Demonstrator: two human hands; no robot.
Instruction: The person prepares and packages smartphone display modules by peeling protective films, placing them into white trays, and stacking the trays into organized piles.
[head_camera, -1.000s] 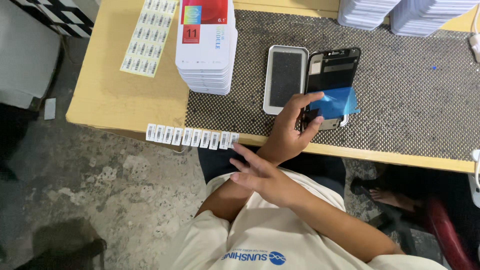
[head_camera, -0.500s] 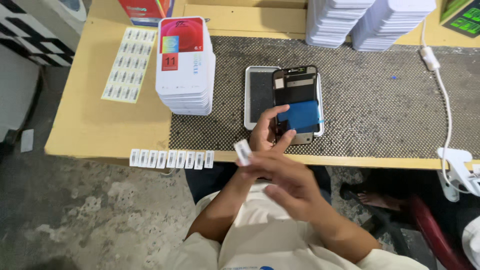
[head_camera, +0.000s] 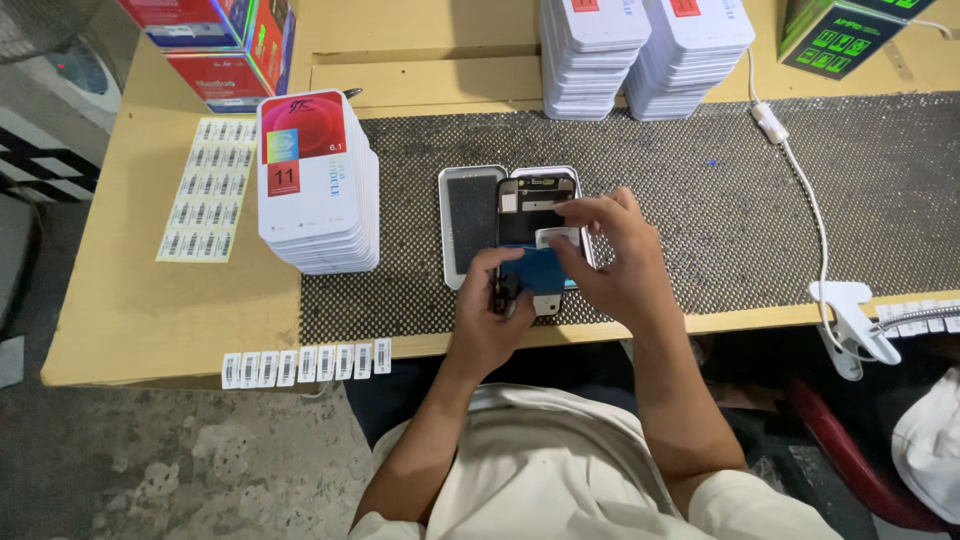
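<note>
A black phone display panel (head_camera: 535, 200) with a blue film on its lower part lies over a white tray (head_camera: 465, 225) on the dotted black mat (head_camera: 700, 190). My left hand (head_camera: 495, 315) grips the panel's near end. My right hand (head_camera: 615, 260) reaches over the panel from the right. Its thumb and fingers pinch a small white label (head_camera: 558, 237) against the middle of the panel's back.
A strip of barcode labels (head_camera: 305, 364) hangs on the table's front edge and a label sheet (head_camera: 205, 203) lies at the left. A stack of white boxes (head_camera: 315, 185) stands left of the tray, with more stacks (head_camera: 590, 60) behind. A white cable (head_camera: 800, 190) runs to a clamp (head_camera: 845, 320).
My right hand took a label from the strip on the table edge and carried it up onto the panel. My left hand has kept hold of the panel throughout.
</note>
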